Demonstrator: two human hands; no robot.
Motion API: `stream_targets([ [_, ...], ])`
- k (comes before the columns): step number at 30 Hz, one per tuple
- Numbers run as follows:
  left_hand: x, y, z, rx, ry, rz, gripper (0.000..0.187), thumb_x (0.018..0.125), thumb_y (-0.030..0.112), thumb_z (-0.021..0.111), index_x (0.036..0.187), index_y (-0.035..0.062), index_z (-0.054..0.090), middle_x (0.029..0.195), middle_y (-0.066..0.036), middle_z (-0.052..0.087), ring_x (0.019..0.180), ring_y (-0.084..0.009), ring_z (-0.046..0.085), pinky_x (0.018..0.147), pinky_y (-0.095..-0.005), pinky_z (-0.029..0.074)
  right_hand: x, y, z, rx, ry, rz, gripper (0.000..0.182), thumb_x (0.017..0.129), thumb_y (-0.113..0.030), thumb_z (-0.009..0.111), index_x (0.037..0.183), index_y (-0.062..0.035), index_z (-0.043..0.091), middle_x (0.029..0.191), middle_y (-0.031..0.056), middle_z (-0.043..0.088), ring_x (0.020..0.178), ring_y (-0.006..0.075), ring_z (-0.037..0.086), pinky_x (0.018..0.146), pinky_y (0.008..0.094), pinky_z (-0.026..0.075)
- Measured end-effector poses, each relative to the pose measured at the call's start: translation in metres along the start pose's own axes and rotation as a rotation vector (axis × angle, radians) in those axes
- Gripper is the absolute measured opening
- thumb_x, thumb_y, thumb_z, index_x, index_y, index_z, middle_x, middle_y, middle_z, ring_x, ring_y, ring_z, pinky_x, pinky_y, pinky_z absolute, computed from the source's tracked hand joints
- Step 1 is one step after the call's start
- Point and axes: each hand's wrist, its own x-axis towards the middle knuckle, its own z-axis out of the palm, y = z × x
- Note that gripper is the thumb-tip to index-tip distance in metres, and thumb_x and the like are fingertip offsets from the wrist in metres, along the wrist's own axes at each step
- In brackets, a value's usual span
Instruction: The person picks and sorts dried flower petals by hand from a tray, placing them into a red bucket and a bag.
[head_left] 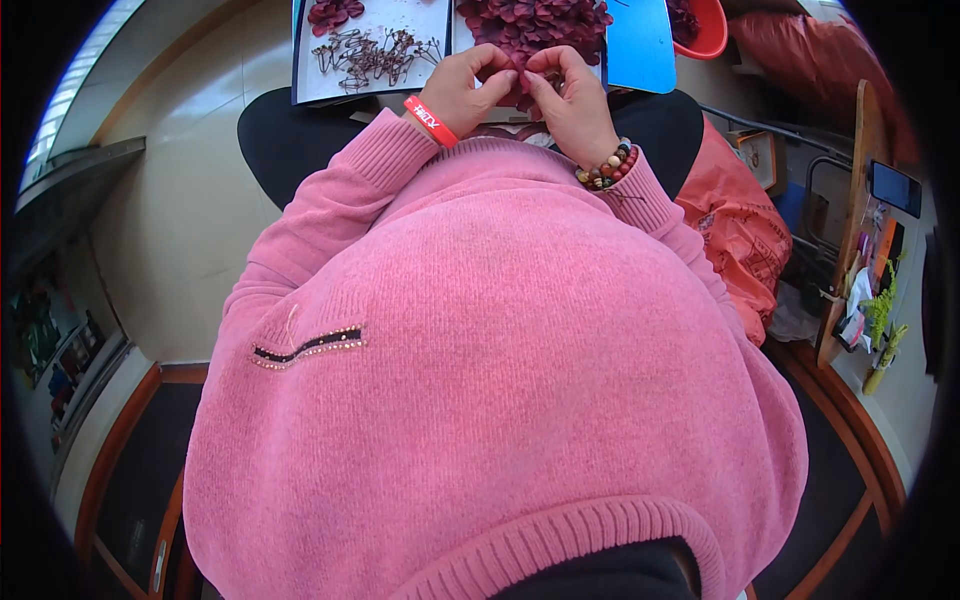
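Both the left hand (462,94) and the right hand (582,112) are pinching, thumb to forefinger, at a dark red petal piece (520,93), partly hidden, over the near edge of a white, dark-edged tray (322,88). Wiry stems (375,58) are lying in its left part, a petal pile (540,25) in its right. A blue board (642,45) is lying alongside, near a red bowl (712,38); a red bag (738,240) is slumping at right, and pale floor (175,270) is stretching out at left.

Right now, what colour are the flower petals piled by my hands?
The flower petals are dark burgundy red, best seen in the head view.
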Motion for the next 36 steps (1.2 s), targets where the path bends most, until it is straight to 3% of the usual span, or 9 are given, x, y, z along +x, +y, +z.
stream_targets([
  [9, 0.008, -0.016, -0.003, -0.456, -0.025, -0.342, 0.012, 0.086, 0.014, 0.054, 0.089, 0.0039, 0.059, 0.073, 0.001, 0.058, 0.063, -0.0069, 0.054, 0.062, -0.0207, 0.046, 0.002, -0.001, -0.005, 0.251, -0.089, 0.182, 0.011, 0.090, -0.009, 0.049, 0.099, -0.0054, 0.053, 0.082, 0.0001, 0.056, 0.066, 0.0042, 0.052, 0.053, 0.0170, 0.045],
  [15, 0.006, -0.018, -0.005, -0.688, -0.018, -0.606, 0.016, 0.087, 0.018, 0.051, 0.087, 0.0034, 0.058, 0.073, -0.004, 0.058, 0.069, -0.0153, 0.056, 0.070, -0.0316, 0.048, 0.006, 0.002, -0.019, 0.018, -0.201, -0.116, 0.013, 0.086, -0.008, 0.053, 0.099, -0.0037, 0.055, 0.083, 0.0016, 0.056, 0.076, 0.0060, 0.054, 0.062, 0.0212, 0.047],
  [18, 0.005, -0.012, -0.007, -0.825, -0.120, -0.721, 0.018, 0.087, 0.019, 0.048, 0.087, 0.0036, 0.056, 0.071, -0.006, 0.056, 0.072, -0.0203, 0.057, 0.079, -0.0420, 0.047, 0.002, -0.008, -0.023, -0.082, -0.281, -0.116, 0.015, 0.084, -0.005, 0.055, 0.098, -0.0034, 0.055, 0.084, 0.0032, 0.057, 0.078, 0.0102, 0.056, 0.067, 0.0235, 0.047],
  [21, 0.003, 0.002, -0.006, -0.886, -0.143, -0.795, 0.017, 0.087, 0.020, 0.047, 0.085, 0.0046, 0.054, 0.070, -0.006, 0.056, 0.073, -0.0226, 0.057, 0.085, -0.0491, 0.044, 0.005, 0.001, -0.024, -0.332, -0.244, -0.379, 0.016, 0.080, -0.002, 0.057, 0.096, -0.0030, 0.055, 0.085, 0.0067, 0.058, 0.079, 0.0158, 0.058, 0.070, 0.0258, 0.047],
  [27, 0.006, -0.040, -0.014, -1.052, -0.397, -0.737, 0.018, 0.087, 0.019, 0.047, 0.085, 0.0031, 0.055, 0.071, -0.006, 0.056, 0.073, -0.0219, 0.057, 0.085, -0.0479, 0.044, 0.003, 0.005, -0.014, -0.261, -0.281, -0.437, 0.013, 0.078, -0.002, 0.059, 0.091, -0.0014, 0.058, 0.085, 0.0101, 0.058, 0.078, 0.0215, 0.059, 0.069, 0.0271, 0.047],
  [30, 0.006, -0.039, -0.013, -1.021, -0.357, -0.773, 0.017, 0.086, 0.018, 0.050, 0.089, 0.0023, 0.056, 0.074, -0.006, 0.056, 0.073, -0.0189, 0.057, 0.080, -0.0402, 0.047, 0.002, 0.007, -0.013, -0.231, -0.234, -0.412, 0.011, 0.079, -0.003, 0.059, 0.090, -0.0016, 0.059, 0.084, 0.0082, 0.060, 0.077, 0.0172, 0.059, 0.069, 0.0253, 0.048],
  [33, 0.008, -0.019, -0.004, -0.421, 0.057, -0.636, 0.015, 0.085, 0.016, 0.053, 0.093, 0.0034, 0.057, 0.076, -0.004, 0.057, 0.073, -0.0143, 0.056, 0.075, -0.0295, 0.048, 0.001, 0.007, -0.015, -0.115, -0.162, -0.196, 0.012, 0.080, -0.006, 0.060, 0.091, -0.0016, 0.060, 0.082, 0.0057, 0.061, 0.074, 0.0112, 0.059, 0.067, 0.0236, 0.048],
  [34, 0.007, -0.024, -0.004, -0.313, 0.176, -0.420, 0.015, 0.083, 0.013, 0.056, 0.095, 0.0038, 0.058, 0.080, -0.003, 0.058, 0.072, -0.0110, 0.055, 0.068, -0.0234, 0.046, 0.001, 0.009, -0.016, -0.124, -0.157, -0.176, 0.012, 0.080, -0.006, 0.060, 0.091, -0.0016, 0.060, 0.081, 0.0050, 0.061, 0.073, 0.0100, 0.058, 0.065, 0.0232, 0.048],
  [36, 0.009, -0.021, -0.007, -0.145, 0.149, -0.134, 0.014, 0.083, 0.014, 0.057, 0.093, 0.0036, 0.058, 0.081, -0.002, 0.057, 0.071, -0.0095, 0.054, 0.066, -0.0230, 0.045, 0.002, 0.011, -0.017, -0.142, -0.143, -0.138, 0.012, 0.080, -0.008, 0.059, 0.091, -0.0014, 0.059, 0.080, 0.0037, 0.061, 0.070, 0.0075, 0.057, 0.061, 0.0225, 0.048],
])
